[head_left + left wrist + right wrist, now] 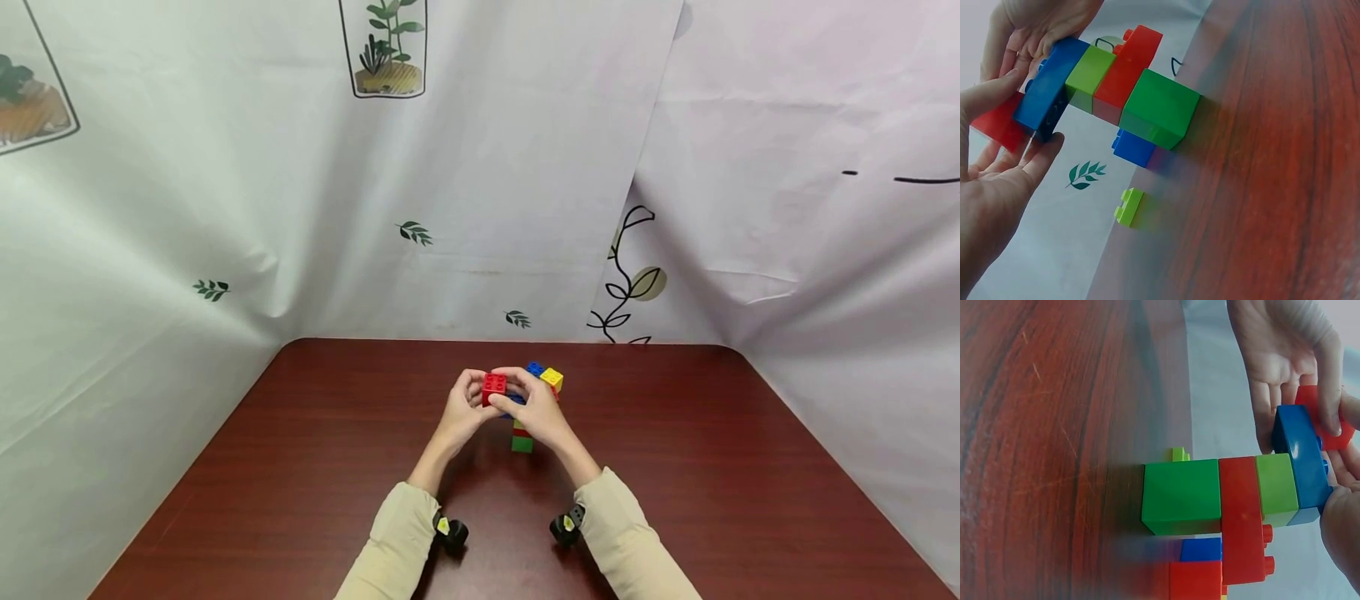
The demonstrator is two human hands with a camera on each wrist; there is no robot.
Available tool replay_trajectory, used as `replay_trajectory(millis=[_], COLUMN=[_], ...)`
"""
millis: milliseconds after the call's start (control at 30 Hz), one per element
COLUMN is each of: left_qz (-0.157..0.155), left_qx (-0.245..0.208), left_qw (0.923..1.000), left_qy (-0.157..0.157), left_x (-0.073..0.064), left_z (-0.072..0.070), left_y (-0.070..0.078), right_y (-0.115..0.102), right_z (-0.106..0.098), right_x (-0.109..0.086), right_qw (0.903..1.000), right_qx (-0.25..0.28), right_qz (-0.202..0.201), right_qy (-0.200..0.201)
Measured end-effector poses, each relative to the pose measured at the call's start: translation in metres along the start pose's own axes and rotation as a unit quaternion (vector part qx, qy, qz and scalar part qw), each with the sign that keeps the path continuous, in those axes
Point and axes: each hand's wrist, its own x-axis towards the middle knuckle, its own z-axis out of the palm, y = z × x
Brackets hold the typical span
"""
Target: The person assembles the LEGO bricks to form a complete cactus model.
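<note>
My left hand pinches a red building brick with studs facing up, its thumb on the near face. My right hand curls in from the other side, fingers at the same brick and thumb by the end of a long blue brick. That blue brick tops a stack: a green brick on the table, a red brick over it, then a lime brick. How firmly the red brick sits on the blue one is hidden by fingers.
Behind the stack are more bricks: a blue one, a yellow one and a red one. A small lime brick lies on the brown table farther back. Pale patterned cloth surrounds the table.
</note>
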Motion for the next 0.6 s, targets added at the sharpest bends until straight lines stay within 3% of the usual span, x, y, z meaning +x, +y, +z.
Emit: replay_trajectory(millis=[167,300,433,600], left_qz=[0.03,0.055,0.051,0.028], left_qx=[-0.007,-0.018,-0.035,-0.042], left_qw=[0.9993,0.9974,0.9973,0.9982], left_qy=[-0.021,-0.043,-0.039,-0.032], left_x=[0.0,0.0,0.0,0.001], left_z=[-0.002,-0.005,-0.007,-0.007], left_y=[0.001,0.001,0.001,0.0], right_y=[-0.002,-0.023,-0.042,-0.032], right_z=[0.001,0.002,0.003,0.003], right_x=[-0.002,-0.008,-0.013,-0.011], right_qw=[0.9999,0.9997,0.9993,0.9994], right_qx=[-0.013,-0.022,-0.034,-0.029], right_qz=[0.002,0.008,0.014,0.014], right_qy=[0.01,0.011,0.007,0.013])
